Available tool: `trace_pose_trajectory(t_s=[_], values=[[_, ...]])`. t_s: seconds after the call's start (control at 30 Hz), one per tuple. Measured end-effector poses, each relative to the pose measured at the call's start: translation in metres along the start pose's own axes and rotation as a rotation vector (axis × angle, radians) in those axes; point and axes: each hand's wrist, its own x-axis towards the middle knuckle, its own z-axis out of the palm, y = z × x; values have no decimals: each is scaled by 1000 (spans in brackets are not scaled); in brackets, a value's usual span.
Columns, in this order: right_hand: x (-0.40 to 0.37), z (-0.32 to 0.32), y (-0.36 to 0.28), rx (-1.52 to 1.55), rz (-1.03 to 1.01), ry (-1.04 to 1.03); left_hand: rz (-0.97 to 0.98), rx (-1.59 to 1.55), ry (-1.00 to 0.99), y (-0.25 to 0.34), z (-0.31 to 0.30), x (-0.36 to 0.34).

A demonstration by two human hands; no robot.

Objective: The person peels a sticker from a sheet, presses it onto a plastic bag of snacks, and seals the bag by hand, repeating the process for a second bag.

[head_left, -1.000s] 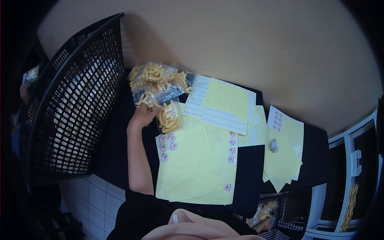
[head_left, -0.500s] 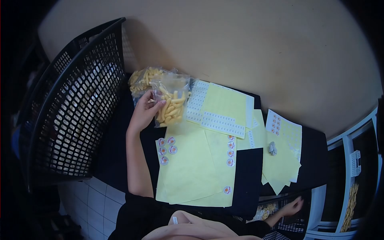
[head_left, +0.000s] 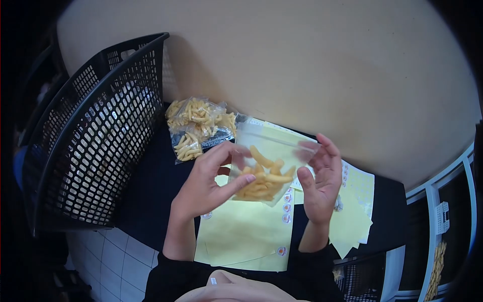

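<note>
My left hand (head_left: 204, 178) grips a clear plastic bag of pale yellow snack sticks (head_left: 266, 181) by its left side, thumb in front and fingers behind. The bag is tilted over the yellow sheets, with the sticks gathered in its lower part. At the bag's right edge, my right hand (head_left: 323, 186) is open, thumb and fingers apart, and the bag's corner overlaps some fingertips. Beneath the hands lie yellow backing sheets (head_left: 241, 234) carrying several round stickers (head_left: 287, 207) along the edges.
More bags of snack sticks (head_left: 198, 111) are heaped at the back left of the dark-covered table (head_left: 143, 186). A tall black basket (head_left: 95, 151) stands at left, filled with bags. Further sticker sheets (head_left: 347, 226) lie at right, with another basket (head_left: 359, 282) below. A wall rises behind.
My left hand has brought the bag right and toward me, away from the heap. My right hand has risen from beside the lower right basket to the bag's right edge.
</note>
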Motion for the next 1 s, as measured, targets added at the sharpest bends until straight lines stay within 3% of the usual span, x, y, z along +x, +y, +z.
trace_pose_trajectory(t_s=[0.07, 0.3, 0.47, 0.8, 1.0], values=[[1, 7, 5, 215, 144, -28, 25, 12, -19, 1, 1, 0], [1, 10, 12, 233, 129, -92, 88, -150, 65, -6, 4, 4], [1, 10, 9, 231, 206, -82, -39, -145, 92, -5, 7, 4], [0, 17, 15, 136, 58, -158, 88, -259, 108, -13, 10, 5], [0, 19, 15, 69, -37, -136, 170, -107, 211, -11, 13, 6]])
